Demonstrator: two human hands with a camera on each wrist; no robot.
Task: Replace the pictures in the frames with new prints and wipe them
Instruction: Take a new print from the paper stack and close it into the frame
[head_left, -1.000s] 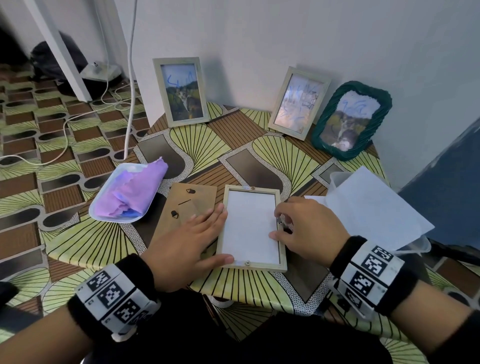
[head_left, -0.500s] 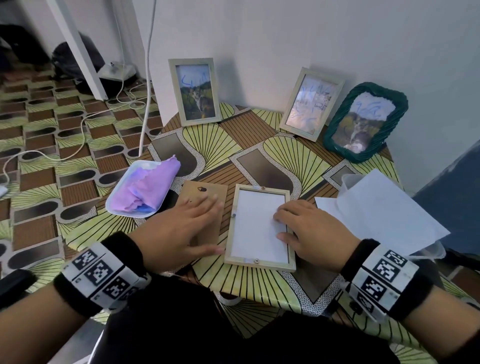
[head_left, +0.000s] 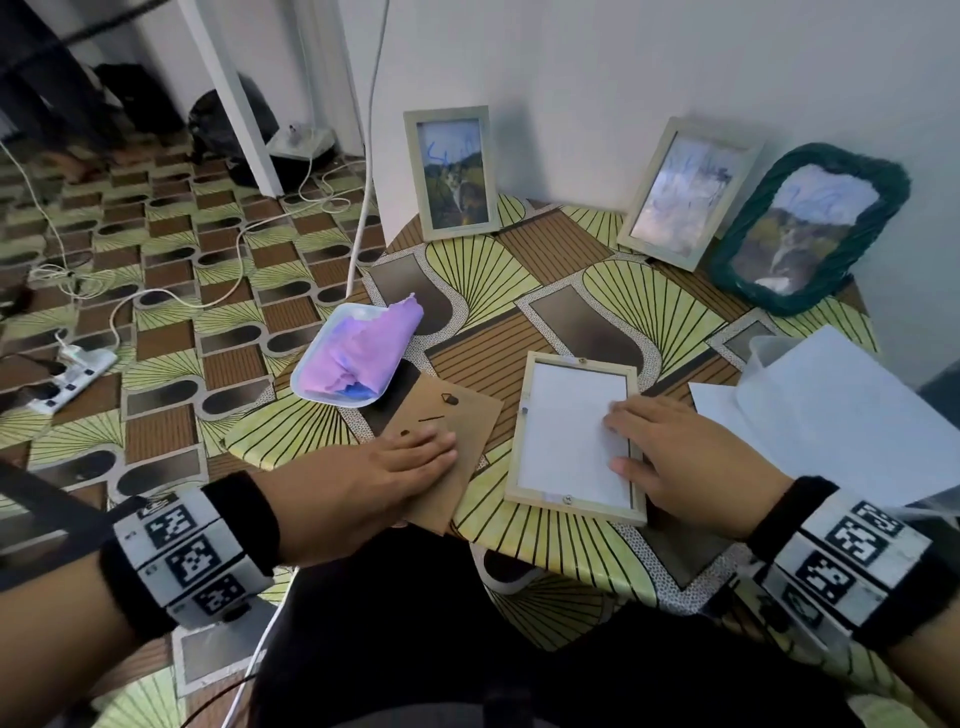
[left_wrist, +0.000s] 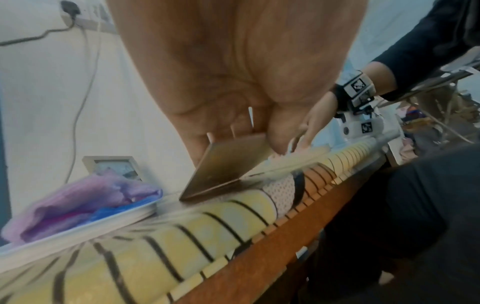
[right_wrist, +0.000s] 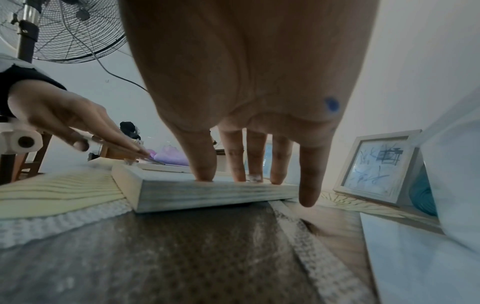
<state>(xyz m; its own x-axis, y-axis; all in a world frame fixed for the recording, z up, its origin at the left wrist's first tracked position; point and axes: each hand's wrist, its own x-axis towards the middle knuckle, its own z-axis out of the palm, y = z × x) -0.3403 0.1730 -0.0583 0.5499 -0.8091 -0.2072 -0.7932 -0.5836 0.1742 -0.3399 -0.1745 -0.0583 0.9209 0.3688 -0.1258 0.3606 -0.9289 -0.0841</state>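
tray (head_left: 311, 374) left (cloth-filled), frames (head_left: 452, 171) behind

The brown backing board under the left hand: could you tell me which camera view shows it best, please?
The head view: the backing board lies there in near-full outline, clips visible, the left hand resting on it. The left wrist view shows it edge-on, one side raised off the table. The right wrist view barely shows it beyond the frame.

Patterned table (head_left: 613, 291) bears tray (head_left: 311, 374), backing board (head_left: 467, 415), open frame (head_left: 519, 441), three standing frames.

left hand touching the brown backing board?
Touching. The left wrist view shows the left hand gripping the brown backing board, thumb at its edge, one end lifted off the table.
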